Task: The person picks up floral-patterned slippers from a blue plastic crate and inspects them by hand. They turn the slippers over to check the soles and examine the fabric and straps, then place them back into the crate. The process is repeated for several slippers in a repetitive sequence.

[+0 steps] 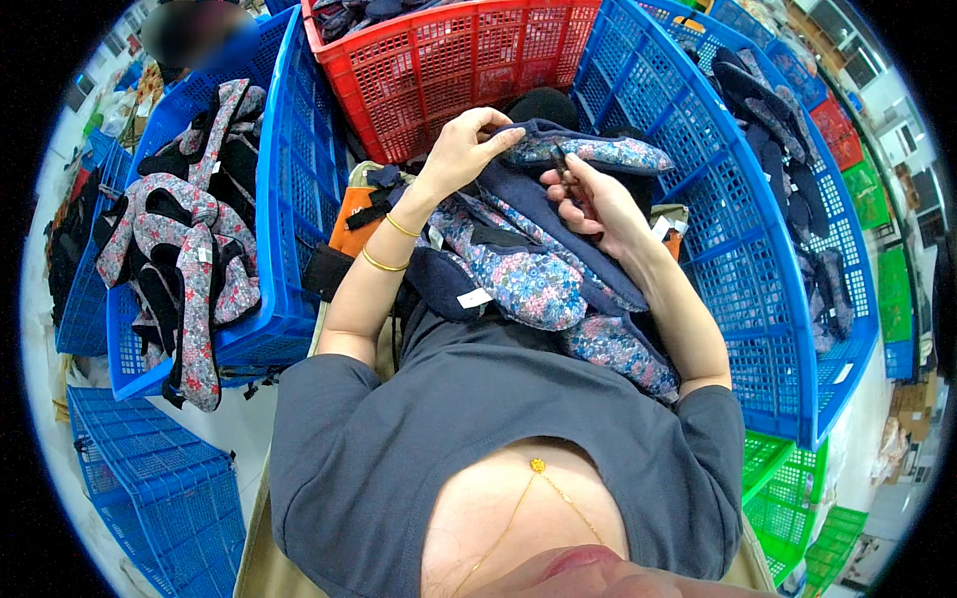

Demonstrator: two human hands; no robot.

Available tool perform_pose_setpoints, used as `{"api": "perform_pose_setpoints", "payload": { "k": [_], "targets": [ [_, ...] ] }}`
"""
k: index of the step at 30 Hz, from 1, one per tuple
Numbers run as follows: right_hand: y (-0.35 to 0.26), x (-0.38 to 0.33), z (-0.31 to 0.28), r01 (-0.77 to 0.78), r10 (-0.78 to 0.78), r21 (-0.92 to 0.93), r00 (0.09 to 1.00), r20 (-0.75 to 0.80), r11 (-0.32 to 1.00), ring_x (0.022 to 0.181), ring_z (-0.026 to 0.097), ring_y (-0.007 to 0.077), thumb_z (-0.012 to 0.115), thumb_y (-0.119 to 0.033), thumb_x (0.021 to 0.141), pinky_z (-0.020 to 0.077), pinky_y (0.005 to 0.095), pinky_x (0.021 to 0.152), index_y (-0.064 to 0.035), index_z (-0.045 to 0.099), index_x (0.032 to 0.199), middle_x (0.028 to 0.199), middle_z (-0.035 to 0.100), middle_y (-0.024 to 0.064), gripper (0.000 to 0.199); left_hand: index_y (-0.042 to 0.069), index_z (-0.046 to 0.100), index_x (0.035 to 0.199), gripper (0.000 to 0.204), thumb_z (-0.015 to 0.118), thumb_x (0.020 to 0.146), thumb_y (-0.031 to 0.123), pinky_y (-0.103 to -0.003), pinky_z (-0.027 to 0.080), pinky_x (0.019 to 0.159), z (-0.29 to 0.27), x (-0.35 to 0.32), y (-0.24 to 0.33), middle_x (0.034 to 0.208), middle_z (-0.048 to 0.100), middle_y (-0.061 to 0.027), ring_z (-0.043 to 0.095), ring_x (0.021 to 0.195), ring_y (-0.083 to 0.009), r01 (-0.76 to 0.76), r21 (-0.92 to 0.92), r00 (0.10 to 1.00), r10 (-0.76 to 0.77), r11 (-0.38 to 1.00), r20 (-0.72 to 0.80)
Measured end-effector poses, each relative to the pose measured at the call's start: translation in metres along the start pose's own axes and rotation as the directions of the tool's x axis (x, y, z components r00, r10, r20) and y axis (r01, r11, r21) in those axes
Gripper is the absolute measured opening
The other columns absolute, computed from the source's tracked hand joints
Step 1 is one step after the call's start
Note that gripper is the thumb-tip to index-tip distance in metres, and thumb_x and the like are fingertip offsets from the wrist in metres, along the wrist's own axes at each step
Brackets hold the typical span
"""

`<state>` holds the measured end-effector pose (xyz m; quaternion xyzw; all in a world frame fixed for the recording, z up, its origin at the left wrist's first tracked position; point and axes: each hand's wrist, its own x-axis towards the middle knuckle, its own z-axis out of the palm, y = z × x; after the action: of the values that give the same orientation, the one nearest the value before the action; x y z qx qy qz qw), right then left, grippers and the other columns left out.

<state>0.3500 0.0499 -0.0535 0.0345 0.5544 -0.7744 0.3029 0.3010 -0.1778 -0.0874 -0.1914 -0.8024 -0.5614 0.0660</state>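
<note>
My left hand (467,149) pinches the edge of a padded fabric piece (608,153) with a navy side and a blue-and-pink floral side. In my right hand (606,204) is a small dark tool (561,164), perhaps thread snips, its tip pointing up against that piece. The tool's handle is mostly hidden by my fingers. More floral padded pieces (528,284) with navy backing lie heaped across my lap, under both hands. A white label (476,298) shows on a navy part of the heap.
A red crate (449,80) with dark fabric stands ahead. The left blue crate (289,199) holds grey-and-red floral pieces (189,229). Close on my right is another blue crate (733,239), with more pieces (773,130) beyond its near wall. Green crates (788,498) sit at lower right.
</note>
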Motion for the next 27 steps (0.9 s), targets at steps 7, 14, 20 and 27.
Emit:
{"api": "perform_pose_setpoints", "payload": {
  "k": [7,14,20,27],
  "targets": [
    [0.000,-0.006,-0.039,0.249,-0.300,-0.242,0.933,-0.200,0.938,0.085,0.069,0.0161,0.047,-0.038,0.101,0.0313,0.0165,0.039,-0.0043,0.057,0.102,0.098,0.064,0.0091,0.036,0.005,0.066,0.100,0.024,0.067,0.091,0.028,-0.025,0.049,0.076,0.001,0.001,-0.019,0.098,0.065,-0.0006,0.059,0.091,-0.0103,0.029,-0.328,0.998,-0.007,0.944,0.068],
    [-0.023,0.007,-0.047,0.276,-0.306,-0.172,0.934,-0.183,0.946,0.077,0.066,0.0132,0.046,-0.043,0.100,0.0314,0.0179,0.037,-0.0002,0.057,0.104,0.086,0.065,0.0081,0.044,0.008,0.064,0.102,0.015,0.063,0.095,0.020,-0.024,0.053,0.072,0.016,-0.012,0.033,0.093,0.064,0.0010,0.061,0.086,-0.0078,0.136,-0.623,0.986,-0.047,0.770,0.158],
    [-0.019,-0.018,-0.055,0.395,-0.857,-0.897,0.514,0.035,0.200,0.074,0.064,0.0166,0.068,-0.027,0.089,0.0503,0.0285,0.068,0.0001,0.060,0.113,0.084,0.066,0.0107,0.037,0.001,0.063,0.100,0.017,0.064,0.094,0.016,-0.022,0.050,0.080,0.042,-0.035,0.028,0.100,0.065,-0.0028,0.059,0.086,-0.0061,0.043,-0.511,0.999,-0.037,0.858,0.021],
    [0.000,-0.051,-0.026,0.300,-0.787,-0.916,0.481,0.387,-0.268,0.068,0.064,0.0260,0.070,-0.022,0.085,0.0507,0.0350,0.056,-0.0041,0.057,0.114,0.087,0.060,0.0107,0.037,-0.003,0.064,0.100,0.023,0.068,0.091,0.017,-0.021,0.049,0.081,0.064,-0.042,0.038,0.117,0.063,-0.0092,0.058,0.091,-0.0071,0.017,-0.537,0.998,-0.045,0.843,-0.039]
  ]
}}
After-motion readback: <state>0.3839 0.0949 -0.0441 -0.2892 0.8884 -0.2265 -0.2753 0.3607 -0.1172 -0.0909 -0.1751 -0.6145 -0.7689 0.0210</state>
